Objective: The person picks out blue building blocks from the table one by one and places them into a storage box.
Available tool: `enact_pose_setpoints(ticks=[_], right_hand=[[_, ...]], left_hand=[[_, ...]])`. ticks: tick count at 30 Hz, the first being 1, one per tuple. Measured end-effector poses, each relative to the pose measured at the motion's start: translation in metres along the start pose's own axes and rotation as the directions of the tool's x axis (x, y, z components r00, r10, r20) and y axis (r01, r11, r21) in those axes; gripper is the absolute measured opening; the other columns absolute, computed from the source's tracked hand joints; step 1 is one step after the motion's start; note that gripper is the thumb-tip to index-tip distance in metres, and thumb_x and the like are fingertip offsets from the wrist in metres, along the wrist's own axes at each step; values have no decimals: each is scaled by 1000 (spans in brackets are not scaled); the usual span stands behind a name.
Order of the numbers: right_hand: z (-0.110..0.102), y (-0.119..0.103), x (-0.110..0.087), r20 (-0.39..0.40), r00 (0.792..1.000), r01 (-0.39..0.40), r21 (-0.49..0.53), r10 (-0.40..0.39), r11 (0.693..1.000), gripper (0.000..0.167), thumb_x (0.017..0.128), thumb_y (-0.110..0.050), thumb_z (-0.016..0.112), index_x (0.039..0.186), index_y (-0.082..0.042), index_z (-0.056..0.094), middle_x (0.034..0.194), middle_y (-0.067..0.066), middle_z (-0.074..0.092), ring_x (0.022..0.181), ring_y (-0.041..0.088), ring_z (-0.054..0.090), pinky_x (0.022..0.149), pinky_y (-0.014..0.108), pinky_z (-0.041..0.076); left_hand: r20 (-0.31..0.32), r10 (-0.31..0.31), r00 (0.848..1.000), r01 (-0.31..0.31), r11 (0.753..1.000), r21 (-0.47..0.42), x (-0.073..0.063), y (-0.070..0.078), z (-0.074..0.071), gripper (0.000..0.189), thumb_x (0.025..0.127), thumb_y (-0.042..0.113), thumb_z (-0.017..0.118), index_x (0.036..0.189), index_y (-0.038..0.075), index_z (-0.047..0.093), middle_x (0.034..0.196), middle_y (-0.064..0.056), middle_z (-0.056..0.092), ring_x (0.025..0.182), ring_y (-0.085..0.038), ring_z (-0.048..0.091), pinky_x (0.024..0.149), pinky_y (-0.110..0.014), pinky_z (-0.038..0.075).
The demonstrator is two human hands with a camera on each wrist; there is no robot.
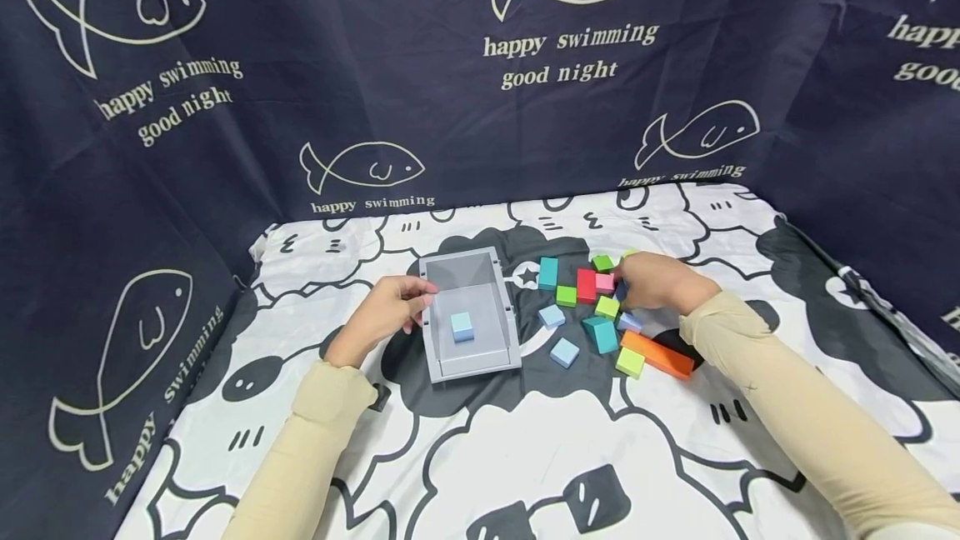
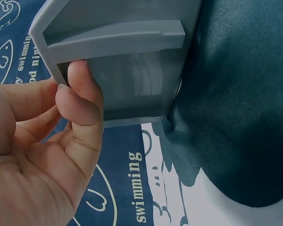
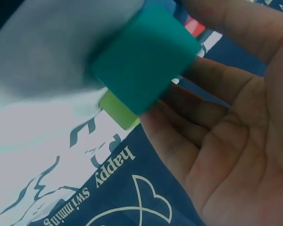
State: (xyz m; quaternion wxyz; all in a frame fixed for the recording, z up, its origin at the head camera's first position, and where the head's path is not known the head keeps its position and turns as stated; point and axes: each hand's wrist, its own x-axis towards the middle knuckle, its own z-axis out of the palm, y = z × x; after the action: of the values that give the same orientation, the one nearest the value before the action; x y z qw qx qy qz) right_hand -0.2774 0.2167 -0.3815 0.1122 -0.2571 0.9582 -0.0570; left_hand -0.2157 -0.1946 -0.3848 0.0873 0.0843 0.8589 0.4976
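A grey plastic box (image 1: 472,307) holds one light-blue block (image 1: 461,327). My left hand (image 1: 384,311) pinches the box's left wall; in the left wrist view the thumb and fingers meet at the wall's edge (image 2: 51,70). My right hand (image 1: 660,282) reaches down among scattered blocks, fingers at a dark-blue block (image 1: 621,290). A pink block (image 1: 604,282) and a red block (image 1: 587,285) lie just left of it. In the right wrist view a teal block (image 3: 146,61) covers the fingertips, so the grip is hidden. Behind it shows a lime block (image 3: 118,110).
An orange bar (image 1: 663,357), a lime block (image 1: 630,362), a teal block (image 1: 602,334) and light-blue blocks (image 1: 564,352) lie nearer the person. Another teal block (image 1: 548,273) sits right of the box. A patterned sheet (image 1: 540,440) covers the table; dark curtains (image 1: 450,107) surround it.
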Motion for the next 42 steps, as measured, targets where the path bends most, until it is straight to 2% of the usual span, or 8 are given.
enact_pose_setpoints(ticks=[3, 5, 12, 16, 22, 26, 32, 42], right_hand=[[1, -1, 0, -22, 1000, 17, -8, -17, 1000, 15, 70, 2, 65, 70, -13, 63, 64, -1, 49, 60, 17, 42, 57, 30, 37], [1, -2, 0, -32, 999, 21, -11, -21, 1000, 17, 70, 1, 66, 68, -14, 61, 63, -2, 47, 60, 16, 41, 57, 29, 36], [3, -1, -1, -61, 997, 43, 4, -43, 999, 17, 69, 2, 66, 66, -14, 61, 61, -3, 47, 59, 15, 40, 56, 29, 35], [4, 0, -1, -71, 997, 44, 10, -43, 999, 16, 68, 2, 68, 67, -14, 63, 62, -3, 49, 59, 16, 41, 56, 30, 36], [3, 1, -2, -99, 994, 44, 12, -42, 999, 13, 66, -1, 72, 78, -6, 72, 73, 2, 62, 65, 17, 49, 63, 35, 47], [2, 0, -3, -114, 992, 48, 14, -46, 999, 23, 66, -3, 75, 89, 2, 74, 85, 10, 70, 73, 20, 59, 73, 43, 55], [0, -3, -5, -102, 995, 18, 26, -16, 1000, 37, 70, -7, 79, 102, 9, 72, 99, 19, 72, 90, 32, 67, 84, 50, 55], [1, -3, -3, -100, 994, -35, 59, 41, 998, 39, 72, -9, 81, 104, 11, 71, 104, 21, 71, 83, 24, 64, 81, 47, 55]], left_hand=[[1, 4, 1000, -4, 1000, -2, 0, -1, 0, 25, 99, 6, 59, 120, -6, 66, 73, -8, 62, 75, -44, 61, 53, -26, 50], [0, 8, 1000, -8, 1000, -3, 1, -1, 0, 25, 99, 6, 59, 120, -6, 66, 73, -8, 62, 72, -40, 61, 53, -26, 50], [-2, 9, 1000, -9, 1000, 7, 1, -2, 0, 25, 99, 7, 59, 120, -6, 66, 72, -8, 62, 77, -46, 61, 53, -26, 50], [1, 9, 1000, -9, 1000, 11, 1, -1, 0, 25, 99, 7, 59, 120, -6, 66, 72, -8, 62, 74, -44, 61, 53, -27, 51], [3, 12, 1000, -12, 1000, 15, 0, 0, -1, 25, 99, 7, 60, 120, -5, 67, 72, -8, 61, 69, -35, 61, 54, -28, 51], [2, 15, 1000, -15, 1000, 11, 0, 0, -1, 25, 99, 7, 59, 120, -6, 66, 73, -8, 62, 74, -43, 61, 53, -27, 51], [1, 13, 1000, -13, 1000, 14, 0, -1, -1, 25, 100, 7, 59, 120, -6, 66, 73, -8, 62, 77, -46, 60, 53, -27, 50], [-5, 15, 1000, -15, 1000, 21, 0, -1, -1, 25, 99, 6, 59, 119, -6, 66, 72, -8, 62, 77, -46, 61, 52, -26, 50]])
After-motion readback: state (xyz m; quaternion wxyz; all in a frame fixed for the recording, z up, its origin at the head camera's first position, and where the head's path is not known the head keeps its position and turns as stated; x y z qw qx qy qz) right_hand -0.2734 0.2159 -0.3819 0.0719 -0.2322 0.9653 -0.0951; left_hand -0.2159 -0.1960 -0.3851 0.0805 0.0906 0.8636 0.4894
